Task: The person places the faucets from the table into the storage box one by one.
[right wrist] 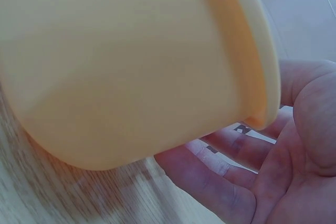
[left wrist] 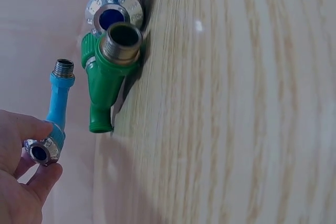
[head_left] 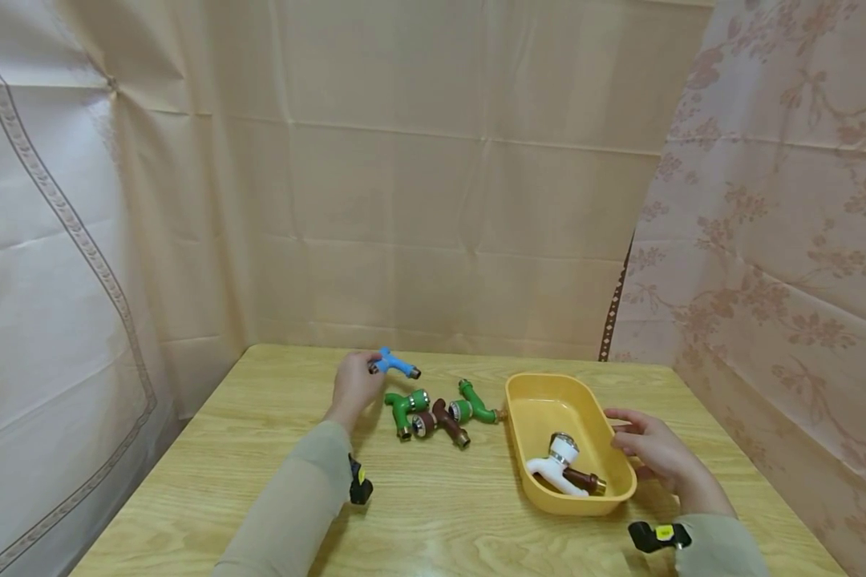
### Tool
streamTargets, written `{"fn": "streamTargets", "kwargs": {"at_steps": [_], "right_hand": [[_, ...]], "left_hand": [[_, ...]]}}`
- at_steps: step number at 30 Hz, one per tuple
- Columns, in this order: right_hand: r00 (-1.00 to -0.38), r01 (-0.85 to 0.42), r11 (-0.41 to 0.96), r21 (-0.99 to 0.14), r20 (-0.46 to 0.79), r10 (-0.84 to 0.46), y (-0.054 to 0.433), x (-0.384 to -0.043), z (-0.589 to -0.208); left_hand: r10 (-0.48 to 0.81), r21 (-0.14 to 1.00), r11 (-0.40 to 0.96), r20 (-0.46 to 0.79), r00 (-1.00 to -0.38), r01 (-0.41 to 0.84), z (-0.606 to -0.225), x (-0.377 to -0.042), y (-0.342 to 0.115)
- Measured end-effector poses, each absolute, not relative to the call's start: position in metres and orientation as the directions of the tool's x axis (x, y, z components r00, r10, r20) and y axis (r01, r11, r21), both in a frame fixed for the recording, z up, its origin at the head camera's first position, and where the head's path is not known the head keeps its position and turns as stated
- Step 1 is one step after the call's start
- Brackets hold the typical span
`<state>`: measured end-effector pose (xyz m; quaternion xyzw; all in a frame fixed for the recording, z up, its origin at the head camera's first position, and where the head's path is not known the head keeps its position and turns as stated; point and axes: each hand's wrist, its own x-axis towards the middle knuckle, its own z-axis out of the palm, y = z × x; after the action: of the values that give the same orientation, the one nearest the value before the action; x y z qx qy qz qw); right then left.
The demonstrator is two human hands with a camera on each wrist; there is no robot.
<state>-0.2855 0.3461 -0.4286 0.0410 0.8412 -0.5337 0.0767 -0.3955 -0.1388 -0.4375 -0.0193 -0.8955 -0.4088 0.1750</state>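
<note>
Pinching a blue tap (head_left: 398,365), the left hand (head_left: 354,386) is near the table's (head_left: 418,513) far edge; two green taps (head_left: 402,413) flank a brown tap (head_left: 447,418); a yellow tray (head_left: 577,506) holds a white tap (head_left: 559,468); the right hand (head_left: 660,453), fingers apart, is beside the tray.

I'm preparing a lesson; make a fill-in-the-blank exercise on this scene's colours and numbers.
The left hand holds a ____ tap.
The right hand is beside the ____ tray.
Beside the brown piece in the tray lies a ____ tap.
There are ____ green taps on the table.

Missing words: blue; yellow; white; two.
</note>
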Motion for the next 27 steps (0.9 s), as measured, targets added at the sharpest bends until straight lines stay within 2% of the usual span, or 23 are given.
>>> {"fn": "streamTargets", "kwargs": {"at_steps": [4,27], "right_hand": [[-0.985,0.150,0.430,-0.890,-0.173,-0.013,0.346,-0.285,-0.429],[-0.986,0.143,0.432,-0.890,-0.167,-0.018,0.346,-0.285,-0.429]], "left_hand": [[-0.100,0.712,0.670,0.366,-0.925,0.210,-0.436,-0.394,-0.135],[-0.036,0.703,0.657,0.390,-0.920,0.272,-0.422,-0.388,-0.116]]}}
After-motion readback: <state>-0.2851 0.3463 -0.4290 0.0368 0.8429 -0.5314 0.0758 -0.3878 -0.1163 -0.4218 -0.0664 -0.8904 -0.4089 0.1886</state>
